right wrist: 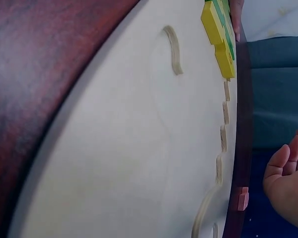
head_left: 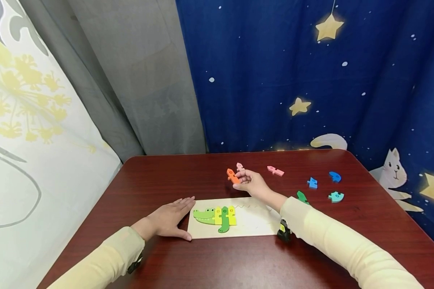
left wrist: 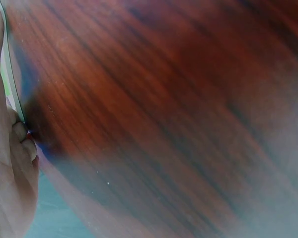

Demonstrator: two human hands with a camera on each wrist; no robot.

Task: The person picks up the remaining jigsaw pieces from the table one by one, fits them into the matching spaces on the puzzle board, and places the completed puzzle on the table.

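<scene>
My right hand [head_left: 252, 182] is raised beyond the board's far edge and pinches an orange puzzle piece [head_left: 232, 176] between thumb and fingers. Below it lies a pale wooden puzzle board [head_left: 256, 220]. On the board's left part sit a light green crocodile head [head_left: 202, 216], a yellow piece [head_left: 218, 216], a green piece with a leg [head_left: 224, 218] and another yellow piece [head_left: 232, 216]. My left hand [head_left: 168, 218], fingers extended, rests at the board's left edge, thumb by the near corner. In the right wrist view, a grooved outline [right wrist: 174, 49] marks the bare board.
Two pink pieces lie toward the back, one [head_left: 240, 166] behind my right hand and one [head_left: 275, 171] further right. On the right are a green piece [head_left: 302, 197], two blue pieces [head_left: 312, 183] and a turquoise piece [head_left: 336, 196]. Curtains hang behind the dark red table [head_left: 177, 176].
</scene>
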